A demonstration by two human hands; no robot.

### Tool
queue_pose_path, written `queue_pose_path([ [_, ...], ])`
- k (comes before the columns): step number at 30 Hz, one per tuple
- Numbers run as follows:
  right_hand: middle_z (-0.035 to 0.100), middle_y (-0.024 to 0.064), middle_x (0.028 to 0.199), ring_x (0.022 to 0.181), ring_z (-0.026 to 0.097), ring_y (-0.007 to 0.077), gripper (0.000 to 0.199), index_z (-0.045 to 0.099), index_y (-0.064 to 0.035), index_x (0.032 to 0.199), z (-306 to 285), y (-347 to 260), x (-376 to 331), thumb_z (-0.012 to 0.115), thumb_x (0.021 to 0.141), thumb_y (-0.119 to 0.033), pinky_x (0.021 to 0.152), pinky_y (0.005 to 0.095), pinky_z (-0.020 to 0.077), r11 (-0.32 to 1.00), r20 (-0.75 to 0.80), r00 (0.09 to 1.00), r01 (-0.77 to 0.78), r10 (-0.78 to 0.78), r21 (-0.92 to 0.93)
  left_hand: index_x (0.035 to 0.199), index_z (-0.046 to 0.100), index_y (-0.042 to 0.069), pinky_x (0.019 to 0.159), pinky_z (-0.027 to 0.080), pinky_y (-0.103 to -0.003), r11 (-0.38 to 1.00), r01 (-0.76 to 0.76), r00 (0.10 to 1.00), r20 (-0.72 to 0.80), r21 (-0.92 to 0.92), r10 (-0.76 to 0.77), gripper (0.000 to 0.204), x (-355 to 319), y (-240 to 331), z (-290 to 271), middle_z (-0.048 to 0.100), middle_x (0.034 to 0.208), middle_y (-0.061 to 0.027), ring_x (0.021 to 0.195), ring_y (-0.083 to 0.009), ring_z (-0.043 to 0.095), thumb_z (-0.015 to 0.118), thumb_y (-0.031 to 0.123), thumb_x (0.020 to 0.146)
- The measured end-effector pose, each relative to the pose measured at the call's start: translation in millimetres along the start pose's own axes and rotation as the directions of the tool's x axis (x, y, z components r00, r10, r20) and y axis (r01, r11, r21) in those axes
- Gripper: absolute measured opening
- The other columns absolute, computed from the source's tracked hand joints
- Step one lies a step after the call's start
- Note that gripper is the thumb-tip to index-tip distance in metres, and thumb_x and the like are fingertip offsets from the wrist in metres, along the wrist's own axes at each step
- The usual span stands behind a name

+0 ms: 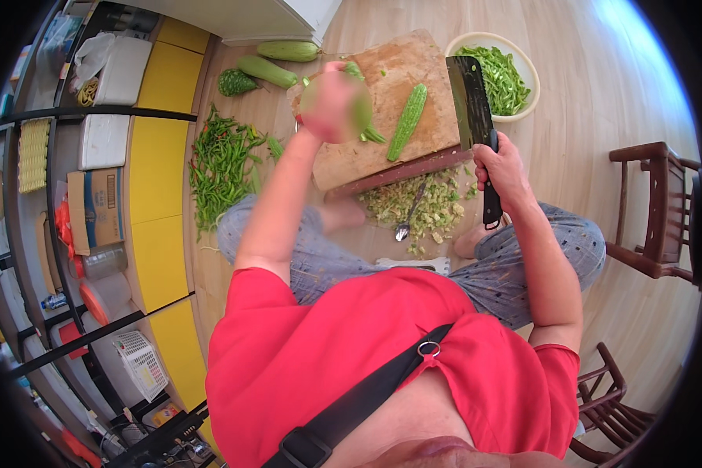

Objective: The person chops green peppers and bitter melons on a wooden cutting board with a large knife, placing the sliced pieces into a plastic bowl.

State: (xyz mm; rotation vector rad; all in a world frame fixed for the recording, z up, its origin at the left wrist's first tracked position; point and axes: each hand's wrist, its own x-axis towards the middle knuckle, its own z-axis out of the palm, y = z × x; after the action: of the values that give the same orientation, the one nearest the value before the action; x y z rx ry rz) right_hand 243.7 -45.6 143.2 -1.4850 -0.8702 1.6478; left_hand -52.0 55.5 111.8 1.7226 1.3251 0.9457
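Observation:
My right hand (pixel 502 173) is wrapped round the black handle of a cleaver (pixel 473 101), its broad dark blade pointing away at the right edge of the wooden cutting board (pixel 413 58). Over the board's left side is my left hand (pixel 331 105); a blur hides its fingers. Strips of green vegetable (pixel 372 134) show beside that hand, but I cannot tell whether it grips them. A bumpy, light green bitter melon piece (pixel 407 122) lies lengthwise on the board, between the hand and the blade.
A cream bowl (pixel 532 74) of sliced green vegetable stands right of the board. Scraps (pixel 429 207) and a metal spoon (pixel 402 231) lie before it. Green chillies (pixel 220 168) and whole gourds (pixel 267 70) are left. Yellow-fronted shelves (pixel 160 187) line the left; wooden chairs (pixel 657 210) stand right.

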Motion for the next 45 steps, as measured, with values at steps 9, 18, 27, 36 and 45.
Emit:
queue_pose_path([
  [9, 0.045, 0.0007, 0.057, 0.043, 0.042, 0.0079, 0.015, 0.044, -0.0018, 0.089, 1.3, 0.5, 6.1, 0.052, 0.078, -0.009, 0.038, 0.0243, 0.0388, 0.999, -0.011, 1.000, -0.017, 0.017, -0.027, 0.123, 0.047, 0.002, 0.080, 0.046, -0.029, 0.935, 0.355, 0.876, 0.338, 0.031, -0.344, 0.038, 67.8, -73.5, 66.3, 0.058, 0.107, -0.0122, 0.087, -0.0174, 0.057, 0.050, 0.007, 0.086],
  [18, 0.044, 0.0003, 0.058, 0.044, 0.042, 0.0077, 0.016, 0.044, -0.0021, 0.091, -3.5, -1.4, 6.4, 0.051, 0.079, -0.009, 0.039, 0.0240, 0.0388, 0.998, -0.008, 0.999, -0.045, 0.045, -0.034, 0.096, 0.064, 0.001, 0.074, 0.048, -0.029, 0.960, 0.143, 0.986, -0.121, 0.239, -0.117, 0.026, 30.2, -47.0, 49.3, 0.064, 0.097, -0.0160, 0.085, -0.0195, 0.062, 0.060, 0.019, 0.079],
  [27, 0.045, 0.0003, 0.059, 0.045, 0.043, 0.0076, 0.016, 0.043, -0.0021, 0.090, -1.4, 0.1, 5.1, 0.052, 0.079, -0.009, 0.039, 0.0240, 0.0395, 0.999, 0.004, 0.999, -0.039, 0.039, -0.033, 0.100, 0.057, -0.001, 0.075, 0.048, -0.036, 0.656, 0.364, 0.930, -0.213, 0.662, -0.301, 0.048, -13.7, -82.8, 50.4, 0.062, 0.095, -0.0170, 0.086, -0.0273, 0.059, 0.078, 0.022, 0.063],
  [36, 0.043, -0.0010, 0.061, 0.045, 0.042, 0.0061, 0.012, 0.043, -0.0048, 0.087, -4.1, 2.9, 4.9, 0.052, 0.081, -0.010, 0.039, 0.0227, 0.0388, 0.998, 0.007, 1.000, -0.023, 0.024, -0.056, 0.115, 0.050, 0.002, 0.067, 0.047, -0.029, 0.719, 0.556, 0.790, -0.005, -0.418, -0.613, 0.036, -2.5, -41.5, 50.4, 0.058, 0.105, -0.0069, 0.085, -0.0151, 0.057, 0.059, 0.001, 0.079],
  [45, 0.045, 0.0011, 0.057, 0.043, 0.042, 0.0083, 0.017, 0.044, 0.0000, 0.092, -1.7, 5.4, 6.4, 0.050, 0.079, -0.010, 0.037, 0.0248, 0.0389, 0.997, -0.020, 1.000, -0.012, 0.010, -0.072, 0.108, 0.061, 0.004, 0.075, 0.049, -0.029, 0.919, 0.346, 0.938, -0.109, 0.189, -0.330, 0.033, 45.3, -91.1, 95.3, 0.064, 0.097, -0.0098, 0.085, -0.0165, 0.060, 0.064, 0.004, 0.076],
])
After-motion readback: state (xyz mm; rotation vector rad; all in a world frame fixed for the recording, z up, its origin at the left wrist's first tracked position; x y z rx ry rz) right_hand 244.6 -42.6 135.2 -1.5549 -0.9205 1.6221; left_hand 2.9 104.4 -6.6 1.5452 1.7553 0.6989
